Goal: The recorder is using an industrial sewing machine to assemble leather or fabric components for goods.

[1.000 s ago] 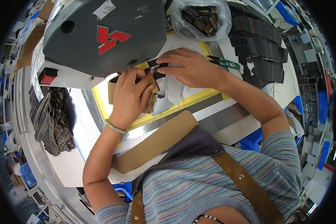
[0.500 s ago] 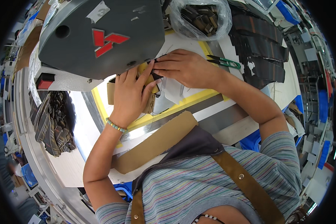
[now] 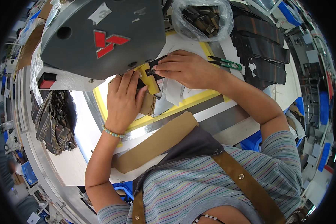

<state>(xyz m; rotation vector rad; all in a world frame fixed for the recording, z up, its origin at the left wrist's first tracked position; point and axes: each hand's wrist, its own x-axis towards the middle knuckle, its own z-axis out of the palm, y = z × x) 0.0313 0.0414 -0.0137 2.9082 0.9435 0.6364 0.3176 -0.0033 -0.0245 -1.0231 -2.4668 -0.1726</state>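
Working with both hands on a dark strip (image 3: 150,71), placed between them at the yellow block (image 3: 154,86), just in front of the grey machine head (image 3: 74,52). Touching the strip with the fingertips of the right hand (image 3: 190,69), with fingers close together and thumb hidden; cannot tell a pinch from a press. Resting the left hand (image 3: 122,95) left of the block, with fingers near together, thumb apart (and tips partly lost beneath the machine); cannot tell any grip there either. Probably at the stage of lining up and steadying the strip. Likely calling next for light, even pressure and fingertips clear of the machine's underside. Note a brown cardboard piece (image 3: 148,104) just below the left thumb and green-handled snips (image 3: 233,65) near the right wrist.
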